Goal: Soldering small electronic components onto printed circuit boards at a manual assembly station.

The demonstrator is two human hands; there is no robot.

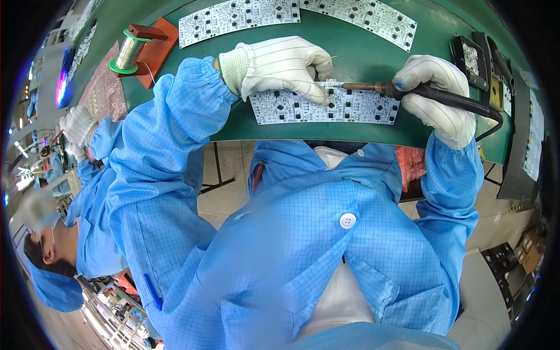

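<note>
No words or numbers can be read. Tiny dark print covers the white circuit board [312, 112] just off centre toward one o'clock, too small to make out. The same fine print stands on the left spare board [240, 22], between eleven and twelve o'clock, and on the right spare board [364, 20], at one o'clock, equally illegible.

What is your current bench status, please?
Right white-gloved hand: gripping black-handled soldering iron, tip at white rectangular circuit board, contact unclear. Left white-gloved hand: fingers over the board. Nothing seen blocking the tip.
</note>
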